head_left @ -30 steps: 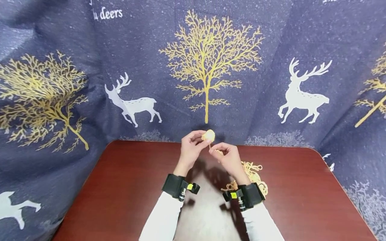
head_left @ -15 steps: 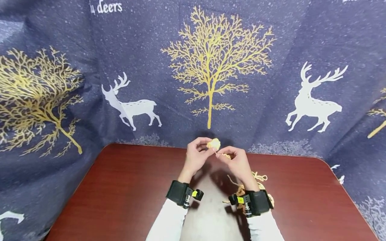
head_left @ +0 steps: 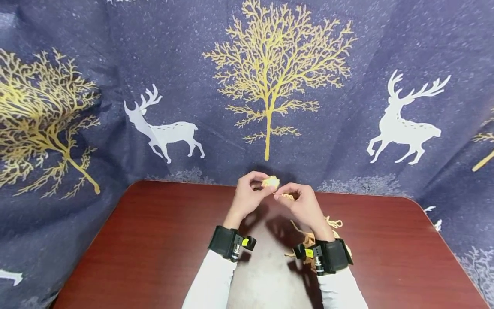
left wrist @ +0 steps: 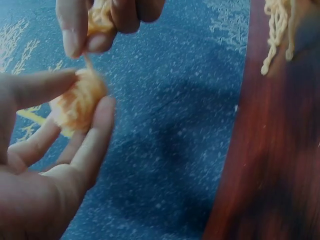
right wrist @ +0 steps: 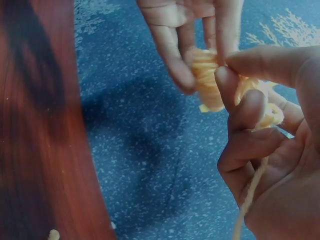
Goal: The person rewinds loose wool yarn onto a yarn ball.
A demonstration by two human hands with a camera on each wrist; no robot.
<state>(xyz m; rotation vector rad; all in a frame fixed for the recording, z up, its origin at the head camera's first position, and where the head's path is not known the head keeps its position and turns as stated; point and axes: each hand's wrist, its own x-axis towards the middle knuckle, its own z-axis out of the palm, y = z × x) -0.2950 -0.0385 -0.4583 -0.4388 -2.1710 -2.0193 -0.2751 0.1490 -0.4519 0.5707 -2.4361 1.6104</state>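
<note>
A small ball of yellow yarn [left wrist: 80, 102] sits between the thumb and fingers of my left hand [head_left: 248, 193], raised over the table's far edge. Just to its right, my right hand [head_left: 305, 204] pinches the strand that runs from the ball, thumb against forefinger. More yarn [right wrist: 270, 115] is bunched in the curled fingers of that hand, and a tail hangs down past the palm in the right wrist view. On the table under the right forearm lies a loose yarn heap [head_left: 308, 240], partly hidden by the wrist strap.
The reddish-brown table [head_left: 162, 240] has a pale, glaring patch [head_left: 266, 274] at its middle front. Behind it hangs a dark blue cloth [head_left: 231, 141] printed with deer and trees, close to the far edge.
The head view has shifted a little. The right hand's fingertips have come closer to the ball, and the strand between them looks shorter. The ball appears turned in the left fingers.
</note>
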